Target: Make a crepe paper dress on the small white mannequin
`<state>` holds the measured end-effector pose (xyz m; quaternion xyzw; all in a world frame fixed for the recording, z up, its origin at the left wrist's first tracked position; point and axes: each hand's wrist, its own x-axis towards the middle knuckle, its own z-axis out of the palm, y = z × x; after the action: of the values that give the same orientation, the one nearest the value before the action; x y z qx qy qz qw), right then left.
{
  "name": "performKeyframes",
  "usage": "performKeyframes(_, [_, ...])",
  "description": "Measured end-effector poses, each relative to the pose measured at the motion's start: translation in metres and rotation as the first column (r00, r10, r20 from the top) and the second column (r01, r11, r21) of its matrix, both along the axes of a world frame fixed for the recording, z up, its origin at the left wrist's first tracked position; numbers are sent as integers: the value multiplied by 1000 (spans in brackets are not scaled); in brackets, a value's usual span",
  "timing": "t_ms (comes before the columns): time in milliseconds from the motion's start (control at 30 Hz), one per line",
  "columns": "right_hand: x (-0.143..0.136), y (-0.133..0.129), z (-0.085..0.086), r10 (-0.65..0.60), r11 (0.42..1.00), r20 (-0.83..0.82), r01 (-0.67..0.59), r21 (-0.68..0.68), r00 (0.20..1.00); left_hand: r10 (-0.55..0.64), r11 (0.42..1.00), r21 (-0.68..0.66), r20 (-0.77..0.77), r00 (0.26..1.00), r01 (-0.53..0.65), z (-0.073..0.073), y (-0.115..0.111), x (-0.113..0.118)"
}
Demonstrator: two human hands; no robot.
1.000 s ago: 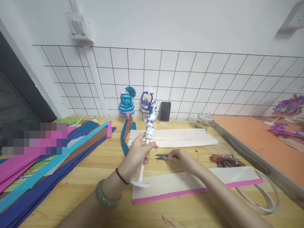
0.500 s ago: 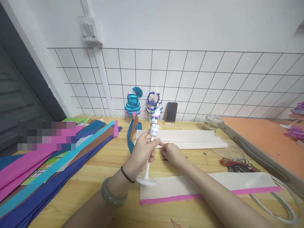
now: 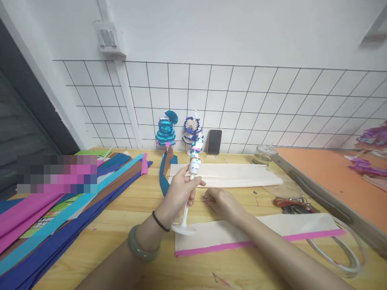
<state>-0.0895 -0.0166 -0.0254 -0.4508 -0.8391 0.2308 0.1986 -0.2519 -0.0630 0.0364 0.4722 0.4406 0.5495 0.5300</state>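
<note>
Left hand [image 3: 181,191]: thumb and fingers closed round the stem of the stand [image 3: 195,166], which leans, top away from the person
Right hand [image 3: 223,201]: near it, low over the table [image 3: 127,241], fingers curled in; a small dark bit shows at the tips, but I can't tell whether they grip anything
Base [image 3: 184,229]: over the left end of the pink-edged strip [image 3: 208,239]; contact is unclear. I'd guess a dip or twist of the wrist could crease or drag the strip
Right forearm: crosses that strip, so a sideways sweep might pull it askew
Stand's top: overlaps the purple figure [image 3: 192,125] from here, the gap hard to judge; a forward push could knock it
Edges: white strip [image 3: 236,177] beyond the hands, paper strips [image 3: 121,177] to the left, cords [image 3: 294,204] and rail [image 3: 317,197] to the right
Room: bare wood between left forearm and paper strips, less between right hand and white strip
</note>
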Motion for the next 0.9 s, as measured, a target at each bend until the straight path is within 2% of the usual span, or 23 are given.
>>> performKeyframes(167, [28,-1,28,-70,997,-18,69,-26,997,-2,1000,-2,4,1000,2,2,0,0])
performKeyframes(233, [42,-5,31,-80,996,1,80,-43,997,-3,1000,-11,12,1000,3,2,0,0])
performKeyframes(300, [54,-10,27,-72,994,30,75,-82,997,-8,1000,-20,19,1000,8,2,0,1])
performKeyframes(433, [62,-15,5,-24,987,49,31,-155,999,-19,1000,-22,19,1000,19,0,-1,2])
performKeyframes(567, [54,-15,-6,4,989,36,1,-145,999,-16,999,-31,6,1000,16,-3,-1,6])
performKeyframes(733, [29,-5,-9,27,997,51,-23,-77,998,-41,996,-76,-18,999,40,-5,0,10])
performKeyframes(900, [2,4,-11,46,999,103,-49,21,994,-51,998,-46,-14,999,51,-8,0,9])
